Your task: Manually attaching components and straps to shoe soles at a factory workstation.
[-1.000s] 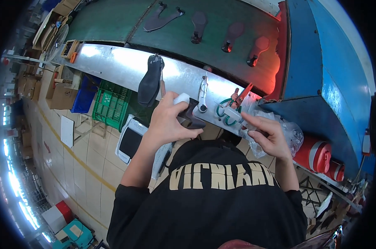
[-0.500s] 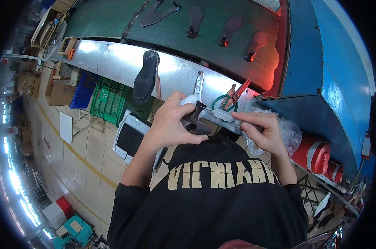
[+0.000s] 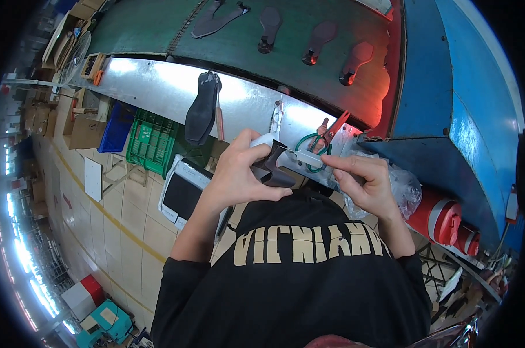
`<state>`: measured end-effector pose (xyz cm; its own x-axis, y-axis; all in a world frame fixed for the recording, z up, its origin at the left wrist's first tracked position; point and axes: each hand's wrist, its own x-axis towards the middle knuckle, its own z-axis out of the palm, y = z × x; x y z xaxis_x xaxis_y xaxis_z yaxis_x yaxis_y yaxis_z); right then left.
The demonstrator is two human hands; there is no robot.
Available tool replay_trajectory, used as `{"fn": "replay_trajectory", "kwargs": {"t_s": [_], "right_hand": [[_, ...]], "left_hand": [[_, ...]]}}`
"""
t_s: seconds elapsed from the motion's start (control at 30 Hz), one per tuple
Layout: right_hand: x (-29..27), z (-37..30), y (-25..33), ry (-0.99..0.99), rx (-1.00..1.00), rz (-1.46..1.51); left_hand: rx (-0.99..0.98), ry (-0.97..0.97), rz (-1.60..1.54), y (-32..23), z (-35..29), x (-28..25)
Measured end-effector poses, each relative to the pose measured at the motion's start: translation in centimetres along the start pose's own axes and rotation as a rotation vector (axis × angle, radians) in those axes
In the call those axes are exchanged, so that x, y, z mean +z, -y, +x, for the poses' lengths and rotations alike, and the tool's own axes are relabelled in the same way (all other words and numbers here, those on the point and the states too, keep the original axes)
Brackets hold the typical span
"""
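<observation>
My left hand (image 3: 239,174) is closed around a dark, glossy shoe part (image 3: 268,168), with a white piece (image 3: 263,140) showing along its upper side. My fingers hide much of its shape. In my right hand (image 3: 364,182) a slim tool with a white handle (image 3: 310,158) is pinched between thumb and fingers. Its narrow tip points left and meets, or nearly meets, the upper edge of the dark part. Just beyond the tool lie green-handled scissors (image 3: 306,140) and a red-handled tool (image 3: 335,129) on the metal ledge.
Dark soles with heels (image 3: 320,40) rest on the green conveyor belt (image 3: 141,29). A black sole (image 3: 202,110), a wooden-handled tool (image 3: 219,123) and a utility knife (image 3: 276,118) lie on the metal ledge (image 3: 152,78). Right are a plastic bag (image 3: 406,188) and blue machine housing (image 3: 430,168).
My left hand has tilted the dark shoe part slightly, so its lower curve looks different. The white-handled tool has shifted a little left and up; both grips stay the same.
</observation>
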<state>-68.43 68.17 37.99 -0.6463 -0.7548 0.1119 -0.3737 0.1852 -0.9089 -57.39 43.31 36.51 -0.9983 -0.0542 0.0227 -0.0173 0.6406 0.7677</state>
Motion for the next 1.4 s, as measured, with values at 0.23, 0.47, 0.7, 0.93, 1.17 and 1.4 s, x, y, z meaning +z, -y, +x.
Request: {"fn": "replay_trajectory", "kwargs": {"t_s": [0.23,0.47,0.7,0.93,1.17,1.4], "right_hand": [[-0.2,0.0,-0.1,-0.023,-0.03,-0.033],[-0.3,-0.3,-1.0,-0.003,-0.029,-0.084],[-0.3,-0.7,-0.8,-0.003,0.087,0.129],[1.8,0.5,-0.8,0.017,0.108,0.119],[5.7,2.9,-1.2,0.049,0.118,0.173],[15.0,10.0,-8.7,-0.071,0.297,0.191]], "left_hand": [[-0.014,0.031,-0.125,0.5,0.4,-0.4],[-0.052,0.017,-0.343,1.1,0.2,-1.0],[-0.201,-0.024,-0.976,4.6,-0.9,-0.9],[-0.224,-0.113,-0.982,3.9,-0.7,0.0],[-0.157,-0.213,-0.675,4.9,-2.0,-1.2],[-0.199,-0.363,-0.659,7.5,-4.0,-4.6]]}}
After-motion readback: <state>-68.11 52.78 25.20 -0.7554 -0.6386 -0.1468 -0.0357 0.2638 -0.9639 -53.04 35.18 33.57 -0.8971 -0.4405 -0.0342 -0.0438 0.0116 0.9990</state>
